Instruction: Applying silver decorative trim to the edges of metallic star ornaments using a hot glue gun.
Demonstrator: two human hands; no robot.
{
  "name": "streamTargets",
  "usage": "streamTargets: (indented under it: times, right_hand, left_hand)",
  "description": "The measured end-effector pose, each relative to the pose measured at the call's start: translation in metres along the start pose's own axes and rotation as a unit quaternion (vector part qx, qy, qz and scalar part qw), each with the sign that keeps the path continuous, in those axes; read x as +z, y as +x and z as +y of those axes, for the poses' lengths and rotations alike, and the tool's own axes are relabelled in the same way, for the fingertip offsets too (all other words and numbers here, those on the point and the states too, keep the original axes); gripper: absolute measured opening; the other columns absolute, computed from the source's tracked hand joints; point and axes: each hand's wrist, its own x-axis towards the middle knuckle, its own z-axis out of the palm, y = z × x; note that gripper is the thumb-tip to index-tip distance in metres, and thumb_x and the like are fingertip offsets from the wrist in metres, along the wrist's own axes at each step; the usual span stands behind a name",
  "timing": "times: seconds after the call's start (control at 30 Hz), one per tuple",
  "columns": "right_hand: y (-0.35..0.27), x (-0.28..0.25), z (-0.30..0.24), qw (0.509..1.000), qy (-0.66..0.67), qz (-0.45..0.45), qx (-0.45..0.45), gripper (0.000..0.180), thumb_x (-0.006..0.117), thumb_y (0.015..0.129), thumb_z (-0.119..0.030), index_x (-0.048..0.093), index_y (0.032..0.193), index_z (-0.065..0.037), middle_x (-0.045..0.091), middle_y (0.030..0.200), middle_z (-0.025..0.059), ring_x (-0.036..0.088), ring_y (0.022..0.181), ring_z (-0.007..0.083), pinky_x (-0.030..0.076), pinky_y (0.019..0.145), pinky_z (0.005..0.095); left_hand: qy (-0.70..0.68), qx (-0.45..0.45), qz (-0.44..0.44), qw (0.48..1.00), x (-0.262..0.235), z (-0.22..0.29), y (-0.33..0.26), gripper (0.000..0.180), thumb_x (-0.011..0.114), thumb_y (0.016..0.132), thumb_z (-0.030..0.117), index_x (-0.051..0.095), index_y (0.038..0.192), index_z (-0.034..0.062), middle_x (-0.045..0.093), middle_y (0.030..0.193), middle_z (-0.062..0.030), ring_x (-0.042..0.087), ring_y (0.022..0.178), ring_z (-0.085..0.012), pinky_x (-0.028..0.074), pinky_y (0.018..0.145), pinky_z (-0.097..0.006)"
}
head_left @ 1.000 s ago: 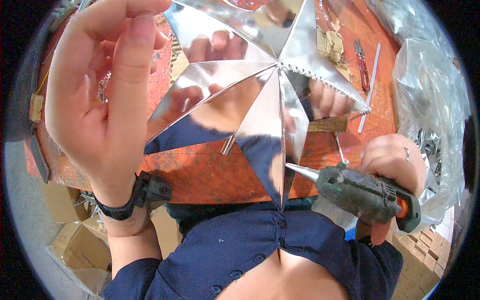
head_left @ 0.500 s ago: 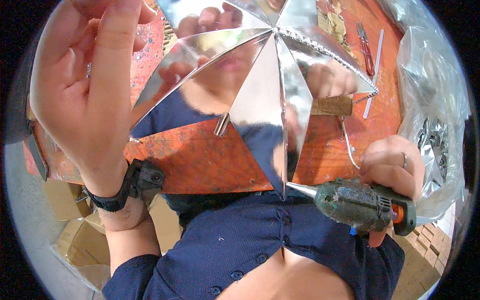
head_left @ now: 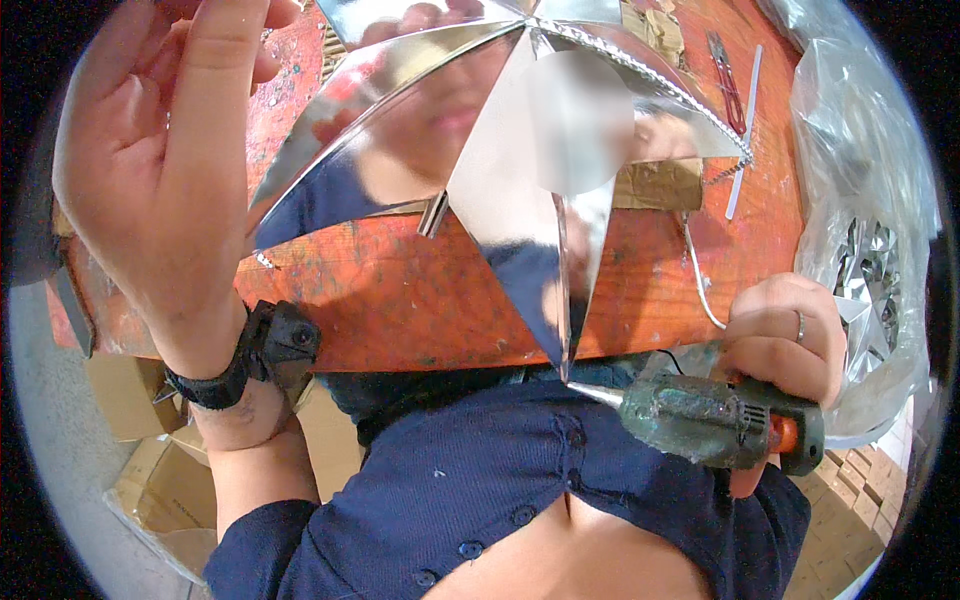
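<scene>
A large mirror-like silver star (head_left: 500, 190) is in front of me, one point toward my body. Silver beaded trim (head_left: 650, 80) runs along its right-hand ridge. My right hand (head_left: 785, 335) grips a dark glue gun (head_left: 690, 420) with an orange part at its rear. The gun's nozzle is at the tip of the star's near point. My left hand (head_left: 165, 180) is raised by the star's left side, fingers curled, with the upper fingers cut off by the picture edge. What it pinches, if anything, is hidden. A short metallic tube (head_left: 433, 214) shows by the star's lower edge.
The red, stained table (head_left: 390, 300) lies under the star. A brown block (head_left: 660, 185), red-handled scissors-like tool (head_left: 728, 85) and white glue stick (head_left: 745, 135) are to the right. A plastic bag (head_left: 850, 150) holds silver pieces. Cardboard boxes (head_left: 165, 480) stand at lower left.
The star has shifted slightly up and left in the picture. The glue gun has moved a little left and down, its nozzle still at the star's near tip.
</scene>
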Motion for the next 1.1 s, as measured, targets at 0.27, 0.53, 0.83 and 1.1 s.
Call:
streamTargets:
  times: [0.27, 0.53, 0.83, 1.1]
  right_hand:
    - [-0.060, -0.015, 0.015, 0.990, 0.038, 0.109, -0.081, 0.086, 0.064, 0.057, -0.073, 0.058, 0.090, 0.005, 0.062, 0.083, 0.0169, 0.061, 0.075, 0.0277, 0.048, 0.063, 0.0341]
    - [-0.073, 0.010, 0.022, 0.855, -0.315, 0.145, 0.386, 0.039, 0.061, 0.072, -0.004, 0.051, 0.110, 0.001, 0.052, 0.114, 0.0164, 0.052, 0.106, 0.0337, 0.041, 0.092, 0.0379]
    - [-0.118, 0.006, 0.069, 0.872, -0.303, 0.080, 0.377, 0.053, 0.044, 0.067, 0.011, 0.042, 0.119, 0.000, 0.039, 0.126, 0.0192, 0.036, 0.122, 0.0366, 0.029, 0.105, 0.0408]
    - [-0.105, -0.019, 0.057, 0.877, -0.265, -0.037, 0.400, 0.062, 0.040, 0.064, 0.017, 0.041, 0.124, -0.002, 0.038, 0.133, 0.0156, 0.034, 0.127, 0.0308, 0.026, 0.107, 0.0374]
  left_hand:
    - [-0.028, 0.012, -0.105, 0.994, -0.019, 0.010, -0.009, 0.017, 0.052, 0.091, 0.009, 0.062, 0.100, -0.0011, 0.062, 0.090, -0.0042, 0.055, 0.078, -0.0082, 0.044, 0.067, -0.019]
    - [0.103, 0.094, -0.165, 0.976, -0.043, 0.016, -0.048, 0.018, 0.055, 0.084, 0.003, 0.062, 0.100, -0.0027, 0.059, 0.102, -0.0136, 0.058, 0.091, -0.0209, 0.049, 0.075, -0.029]
    - [0.078, 0.122, -0.299, 0.943, -0.044, 0.038, -0.077, 0.040, 0.064, 0.073, 0.006, 0.059, 0.112, 0.0021, 0.057, 0.111, -0.0161, 0.058, 0.097, -0.0303, 0.048, 0.082, -0.036]
    - [0.039, 0.177, -0.254, 0.950, -0.072, 0.011, -0.082, 0.024, 0.065, 0.075, 0.009, 0.063, 0.099, 0.0041, 0.063, 0.103, -0.0093, 0.061, 0.080, -0.0251, 0.049, 0.066, -0.032]
